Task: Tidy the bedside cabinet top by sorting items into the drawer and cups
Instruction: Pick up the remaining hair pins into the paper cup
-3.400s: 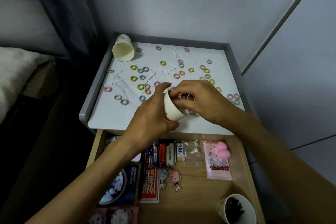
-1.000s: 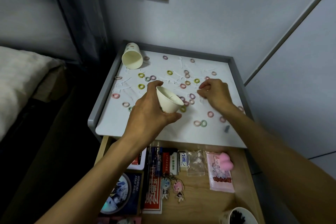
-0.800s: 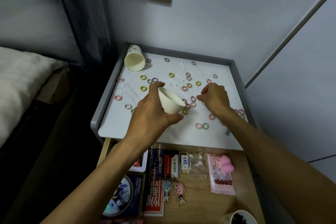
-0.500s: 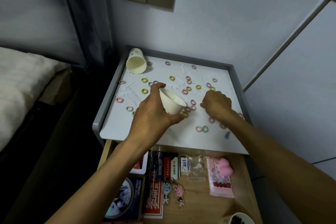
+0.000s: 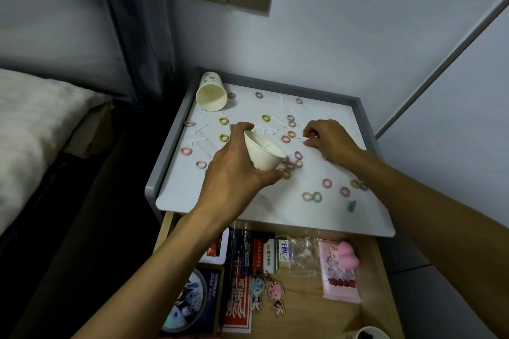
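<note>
Gripping the tilted paper cup [image 5: 263, 155], the left hand [image 5: 234, 173] faces the right hand [image 5: 327, 140], curled over rings [image 5: 327, 183], grasp unclear.

Left hand [image 5: 231, 176] and right hand [image 5: 330, 140] both bare, left forearm [image 5: 154, 264] and right forearm [image 5: 429, 201] uncovered as far as the picture edges.

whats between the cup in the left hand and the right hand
In the head view, a few small coloured rings lie between the held cup and the right hand.
</note>
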